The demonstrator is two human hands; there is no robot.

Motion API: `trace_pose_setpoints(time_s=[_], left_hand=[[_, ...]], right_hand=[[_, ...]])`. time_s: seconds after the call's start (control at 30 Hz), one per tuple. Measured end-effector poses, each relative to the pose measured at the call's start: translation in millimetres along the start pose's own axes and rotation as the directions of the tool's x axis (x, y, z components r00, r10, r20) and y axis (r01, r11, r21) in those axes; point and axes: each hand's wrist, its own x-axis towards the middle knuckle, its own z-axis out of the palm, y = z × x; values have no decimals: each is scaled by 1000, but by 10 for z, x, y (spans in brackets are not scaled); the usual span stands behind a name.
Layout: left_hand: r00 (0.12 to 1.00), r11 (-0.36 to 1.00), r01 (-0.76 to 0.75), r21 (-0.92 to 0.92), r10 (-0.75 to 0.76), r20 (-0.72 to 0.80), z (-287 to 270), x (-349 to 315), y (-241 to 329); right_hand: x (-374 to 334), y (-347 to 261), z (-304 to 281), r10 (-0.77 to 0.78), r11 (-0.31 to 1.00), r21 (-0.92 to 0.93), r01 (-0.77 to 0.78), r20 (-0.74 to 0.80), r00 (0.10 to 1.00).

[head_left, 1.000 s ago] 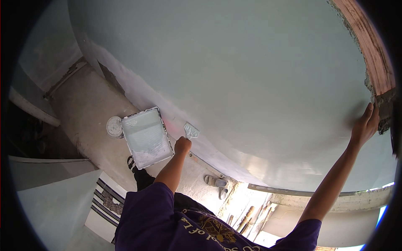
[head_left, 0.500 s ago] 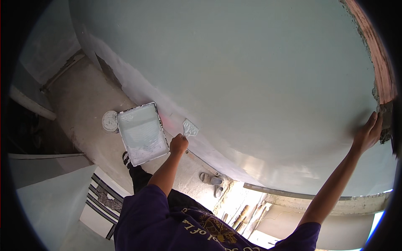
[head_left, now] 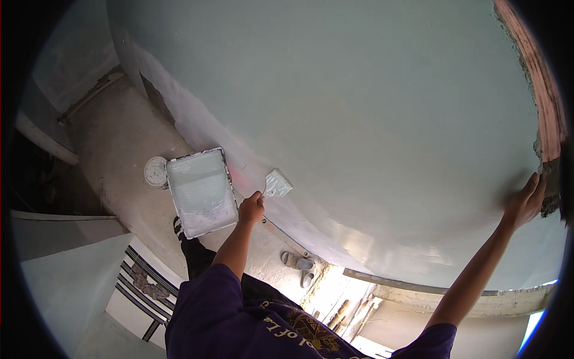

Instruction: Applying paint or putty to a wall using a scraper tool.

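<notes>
My left hand point(head_left: 252, 208) is closed round the handle of a wide flat paintbrush point(head_left: 277, 183), whose bristles are pale with paint and point toward the wall. Just left of that hand is a paint tray point(head_left: 204, 220) with a dark, paint-smeared rim and pale paint inside; what holds it up cannot be seen. With my arm stretched far to the right, my right hand point(head_left: 525, 203) lies against the pale green wall point(head_left: 371, 113) beside its rough broken edge. Its fingers look extended and hold nothing I can see.
A round paint-stained bucket point(head_left: 156, 173) stands beside the tray. Grey sandals point(head_left: 297, 261) lie on the floor near the wall's foot. Bare ribbed brick point(head_left: 541, 96) shows along the right edge. Wooden pieces point(head_left: 341, 314) lie in bright light near the bottom.
The brush has turned in my left hand's grip, its bristles now reaching farther right. My right hand stays at the wall's edge, slightly lower in the picture as the view shifts.
</notes>
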Motion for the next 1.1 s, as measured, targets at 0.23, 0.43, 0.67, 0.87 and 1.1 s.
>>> trace_pose_setpoints(time_s=[0.23, 0.43, 0.67, 0.87, 1.1], left_hand=[[966, 949, 260, 180, -257, -40, 91, 158, -459], [987, 981, 159, 109, -156, -36, -41, 72, 223], [999, 998, 48, -47, -49, -11, -288, -302, 199], [995, 983, 91, 162, -83, -55, -20, 37, 122], [993, 995, -90, 34, 92, -80, -214, -292, 493]], right_hand=[[32, -4, 15, 54, 999, 4, -54, 39, 998], [3, -37, 15, 18, 1000, -1, -18, -2, 1000], [12, 52, 23, 44, 999, -29, -45, -10, 999], [20, 4, 32, 33, 999, -30, -34, -18, 999], [6, -3, 2, 64, 997, -48, -65, -15, 998]])
